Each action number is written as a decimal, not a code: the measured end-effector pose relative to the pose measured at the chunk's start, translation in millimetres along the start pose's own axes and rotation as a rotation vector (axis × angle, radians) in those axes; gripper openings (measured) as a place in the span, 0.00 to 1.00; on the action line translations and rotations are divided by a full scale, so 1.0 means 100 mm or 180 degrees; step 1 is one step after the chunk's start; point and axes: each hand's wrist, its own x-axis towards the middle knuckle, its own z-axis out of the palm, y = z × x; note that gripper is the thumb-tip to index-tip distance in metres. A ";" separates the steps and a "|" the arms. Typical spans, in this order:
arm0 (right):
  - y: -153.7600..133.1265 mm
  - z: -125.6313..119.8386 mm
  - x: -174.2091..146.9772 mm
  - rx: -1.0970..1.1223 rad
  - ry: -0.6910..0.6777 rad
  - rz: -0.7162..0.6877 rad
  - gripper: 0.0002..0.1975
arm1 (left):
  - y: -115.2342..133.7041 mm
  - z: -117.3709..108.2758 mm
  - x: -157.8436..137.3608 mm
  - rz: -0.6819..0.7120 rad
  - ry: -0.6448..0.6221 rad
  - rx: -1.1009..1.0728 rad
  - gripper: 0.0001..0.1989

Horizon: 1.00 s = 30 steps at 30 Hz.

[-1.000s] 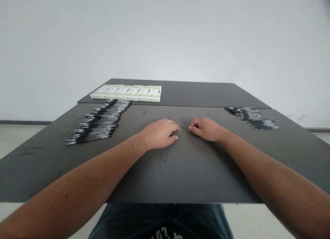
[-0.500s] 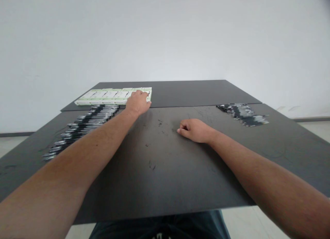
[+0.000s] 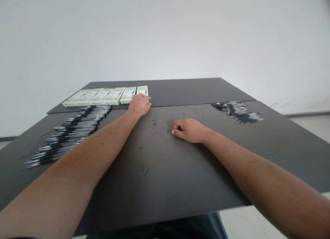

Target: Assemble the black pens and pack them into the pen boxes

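My left hand (image 3: 140, 105) reaches to the right end of a row of flat white-and-green boxes (image 3: 95, 95). Its fingers and thumb are round the near end of the last box (image 3: 142, 90), which lies slightly apart from its neighbour. The hand covers that box's near end. My right hand (image 3: 190, 130) rests on the dark table in a loose fist, thumb against the curled fingers, with nothing visible in it.
A long slanting row of black-and-silver pens (image 3: 69, 132) lies left of my left forearm. At the right, a smaller bunch of thin pen-like pieces (image 3: 238, 112) lies on the dark table (image 3: 165, 177). A seam crosses the tabletop before the boxes; a pale wall (image 3: 165, 33) stands behind.
The end box has come a little away from the row, with gaps now showing between the last boxes. My right hand stays in its fist. The whole view has shifted slightly.
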 end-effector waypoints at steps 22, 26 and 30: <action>0.16 -0.04 0.05 0.0139 0.0443 0.0111 0.13 | 1.13 -0.73 -2.07 0.1194 -0.0311 -0.0473 0.18; 0.20 -0.05 0.04 0.0091 0.0519 0.0141 0.14 | 1.23 -0.81 -2.28 0.1354 -0.0322 -0.0484 0.22; 0.24 -0.07 0.02 0.0067 0.0551 0.0233 0.15 | 1.20 -0.80 -2.30 0.1376 -0.0148 -0.0688 0.31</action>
